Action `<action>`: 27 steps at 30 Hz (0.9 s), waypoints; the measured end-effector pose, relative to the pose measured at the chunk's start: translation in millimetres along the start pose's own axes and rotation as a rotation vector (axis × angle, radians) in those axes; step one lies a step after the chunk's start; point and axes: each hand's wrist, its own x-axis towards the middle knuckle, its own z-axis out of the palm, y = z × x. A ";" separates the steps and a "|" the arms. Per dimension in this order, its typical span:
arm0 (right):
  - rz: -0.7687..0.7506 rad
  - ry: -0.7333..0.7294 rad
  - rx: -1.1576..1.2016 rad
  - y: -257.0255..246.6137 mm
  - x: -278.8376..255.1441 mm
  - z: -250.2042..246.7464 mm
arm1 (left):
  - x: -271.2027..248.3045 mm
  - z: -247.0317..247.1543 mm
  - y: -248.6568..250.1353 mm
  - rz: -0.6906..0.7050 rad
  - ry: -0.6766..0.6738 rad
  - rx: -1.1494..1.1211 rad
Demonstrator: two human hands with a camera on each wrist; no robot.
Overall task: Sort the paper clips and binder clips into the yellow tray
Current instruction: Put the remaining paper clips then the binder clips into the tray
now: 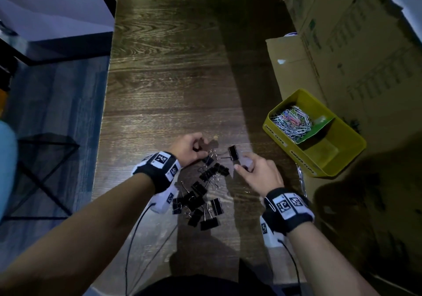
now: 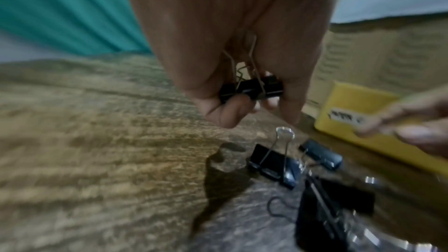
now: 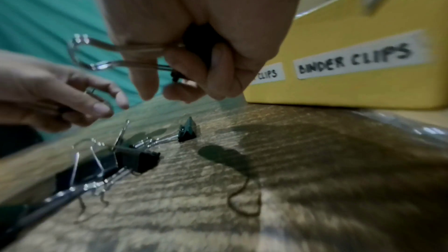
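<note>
A yellow tray [image 1: 342, 156] stands at the table's right; its far compartment holds several coloured paper clips [image 1: 293, 122], and the near one, labelled BINDER CLIPS [image 3: 354, 58], looks bare. Several black binder clips [image 1: 201, 195] lie heaped between my wrists, with one [image 1: 233, 153] apart beyond them. My left hand [image 1: 198, 152] hovers over the heap's far end and pinches a black binder clip [image 2: 252, 88]. My right hand [image 1: 243, 164] is just right of the heap, fingers curled round another binder clip [image 3: 198, 45] whose wire handles stick out to the left.
Cardboard boxes [image 1: 342, 44] wall off the table's right side behind the tray. The wooden table [image 1: 171, 79] runs far ahead; its left edge drops to the floor and a black frame [image 1: 45, 158]. A thin wire loop [image 3: 244, 204] lies near my right hand. Cables trail from both wristbands.
</note>
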 end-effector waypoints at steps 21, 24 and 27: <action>0.228 0.103 0.719 39.7 7.8 4.7 | 21.7 -12.0 17.5 -0.287 -0.019 -1.085; 0.162 0.258 1.061 38.5 -10.0 -28.5 | 30.5 -12.0 73.6 -0.199 -0.140 -1.139; 0.172 0.419 1.009 44.5 -17.4 -79.1 | 41.3 -0.5 137.1 -0.084 -0.257 -1.017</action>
